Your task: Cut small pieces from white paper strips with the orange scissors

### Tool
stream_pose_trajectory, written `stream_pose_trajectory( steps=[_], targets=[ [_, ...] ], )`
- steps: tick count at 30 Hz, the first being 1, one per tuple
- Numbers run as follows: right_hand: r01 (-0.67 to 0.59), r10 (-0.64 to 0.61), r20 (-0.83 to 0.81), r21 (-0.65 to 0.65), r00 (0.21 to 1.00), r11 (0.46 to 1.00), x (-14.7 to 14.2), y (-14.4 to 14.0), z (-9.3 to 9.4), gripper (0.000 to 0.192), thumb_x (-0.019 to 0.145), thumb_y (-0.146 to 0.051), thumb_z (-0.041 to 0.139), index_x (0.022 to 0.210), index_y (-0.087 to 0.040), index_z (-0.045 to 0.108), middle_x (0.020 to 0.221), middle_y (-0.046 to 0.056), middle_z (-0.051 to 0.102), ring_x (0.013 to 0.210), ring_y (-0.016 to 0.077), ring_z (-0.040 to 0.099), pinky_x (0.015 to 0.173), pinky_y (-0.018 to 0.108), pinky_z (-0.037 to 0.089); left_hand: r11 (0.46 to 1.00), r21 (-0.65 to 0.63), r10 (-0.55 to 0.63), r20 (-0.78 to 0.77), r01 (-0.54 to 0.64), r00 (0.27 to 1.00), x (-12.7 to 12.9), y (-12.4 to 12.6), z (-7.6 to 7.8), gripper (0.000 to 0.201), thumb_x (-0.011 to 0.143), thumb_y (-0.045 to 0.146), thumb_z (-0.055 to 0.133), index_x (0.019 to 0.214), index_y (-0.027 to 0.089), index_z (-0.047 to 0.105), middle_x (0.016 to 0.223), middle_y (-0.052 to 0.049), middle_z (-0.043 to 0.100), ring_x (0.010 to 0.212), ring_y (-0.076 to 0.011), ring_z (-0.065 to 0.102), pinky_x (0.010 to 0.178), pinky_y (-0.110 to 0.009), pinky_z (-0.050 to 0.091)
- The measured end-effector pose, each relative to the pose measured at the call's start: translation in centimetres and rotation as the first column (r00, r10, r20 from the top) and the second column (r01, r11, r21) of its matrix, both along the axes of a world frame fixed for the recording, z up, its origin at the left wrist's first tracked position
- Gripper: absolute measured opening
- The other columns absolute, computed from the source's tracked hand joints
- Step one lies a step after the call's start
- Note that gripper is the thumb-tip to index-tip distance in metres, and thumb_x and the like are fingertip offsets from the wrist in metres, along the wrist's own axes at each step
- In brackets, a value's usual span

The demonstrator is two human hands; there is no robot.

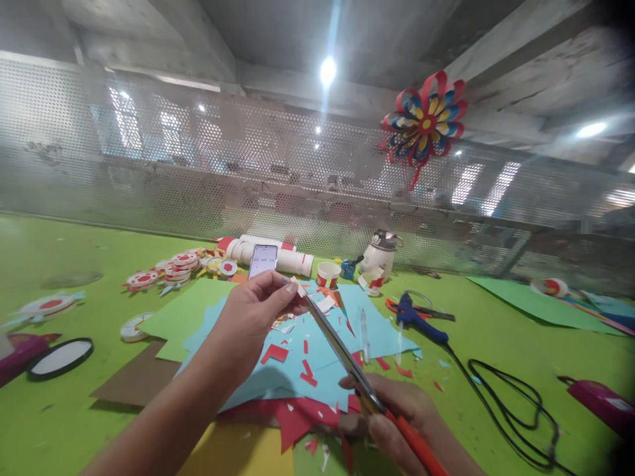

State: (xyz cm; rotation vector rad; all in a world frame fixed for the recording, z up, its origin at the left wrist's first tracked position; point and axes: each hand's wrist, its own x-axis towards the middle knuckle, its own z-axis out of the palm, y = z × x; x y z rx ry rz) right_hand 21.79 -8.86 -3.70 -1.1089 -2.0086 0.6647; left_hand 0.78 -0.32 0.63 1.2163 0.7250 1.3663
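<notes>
Closest to the camera, the right hand [397,416] grips the orange handles of the scissors [342,354], whose blades angle up toward the left hand [253,317]. Largest is the green table [496,344], bearing light-blue paper sheets [297,350] near its middle, scattered with red scraps [274,353]. A blue glue gun [419,318] lies right of the sheets, its black cord [506,403] running toward the near right corner. Smallest, a white paper piece [299,287] is pinched between the left fingertips, at the scissor tips above the sheets.

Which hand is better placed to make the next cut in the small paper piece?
Probably the right hand: it holds the scissors, blade tips at the paper piece pinched by the left hand.
</notes>
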Motion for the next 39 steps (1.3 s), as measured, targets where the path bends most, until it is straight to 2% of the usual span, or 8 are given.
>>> stream_pose_trajectory(
  steps=[4,10,15,25,34,39],
  targets=[
    [-0.01,0.01,-0.002,0.024,1.0,1.0,-0.2,0.1,-0.3,0.048,0.089,-0.054,0.037,0.101,-0.017,0.065,0.071,0.004,0.063,0.061,0.0182,0.061,0.057,0.024,0.048,1.0,0.02,0.011,-0.039,-0.011,0.999,-0.1,0.1,-0.2,0.015,0.075,0.028,0.066,0.068,0.016,0.061,0.067,-0.001,0.063,0.066,-0.0123,0.058,0.071,-0.028,0.047],
    [0.069,-0.071,0.013,0.104,0.997,0.992,-0.1,-0.1,-0.6,0.053,0.087,-0.059,0.039,0.101,-0.017,0.066,0.063,0.003,0.06,0.056,0.0169,0.057,0.055,0.025,0.047,0.997,0.03,0.07,-0.007,-0.07,0.998,-0.2,0.3,0.1,0.013,0.072,0.024,0.068,0.067,0.015,0.061,0.067,-0.002,0.063,0.067,-0.013,0.058,0.066,-0.026,0.046],
    [0.04,-0.038,-0.031,0.072,0.999,0.997,-0.3,-0.1,-0.3,0.048,0.088,-0.055,0.04,0.104,-0.017,0.065,0.068,0.004,0.062,0.061,0.0176,0.059,0.055,0.024,0.047,0.999,0.012,0.049,0.022,-0.049,0.999,-0.1,0.1,0.4,0.013,0.071,0.025,0.069,0.067,0.015,0.061,0.067,-0.001,0.062,0.066,-0.0124,0.057,0.066,-0.027,0.046],
    [0.012,-0.011,-0.022,0.051,1.0,0.999,-0.1,0.2,-1.0,0.046,0.088,-0.053,0.039,0.106,-0.017,0.062,0.071,0.004,0.063,0.06,0.0179,0.06,0.055,0.025,0.046,1.0,-0.008,-0.024,0.017,0.024,1.0,0.0,-0.1,0.2,0.014,0.075,0.027,0.067,0.069,0.015,0.061,0.07,-0.002,0.065,0.069,-0.013,0.06,0.072,-0.028,0.047],
    [0.039,-0.044,0.042,0.111,0.998,0.993,0.0,0.2,-0.8,0.046,0.089,-0.054,0.038,0.102,-0.019,0.065,0.065,0.003,0.06,0.059,0.0172,0.059,0.054,0.023,0.046,1.0,-0.021,0.014,0.05,-0.013,0.999,0.4,-0.2,0.1,0.015,0.073,0.027,0.068,0.068,0.015,0.062,0.067,-0.002,0.065,0.067,-0.0125,0.06,0.071,-0.025,0.048],
    [0.057,-0.061,0.029,0.113,0.998,0.992,0.0,0.2,-1.0,0.047,0.089,-0.054,0.041,0.105,-0.017,0.063,0.066,0.003,0.064,0.059,0.0174,0.061,0.055,0.022,0.048,0.998,-0.015,0.056,0.076,-0.055,0.995,0.7,-0.2,-0.2,0.014,0.074,0.026,0.068,0.067,0.016,0.061,0.067,-0.001,0.064,0.067,-0.0127,0.061,0.072,-0.026,0.049]
  ],
)
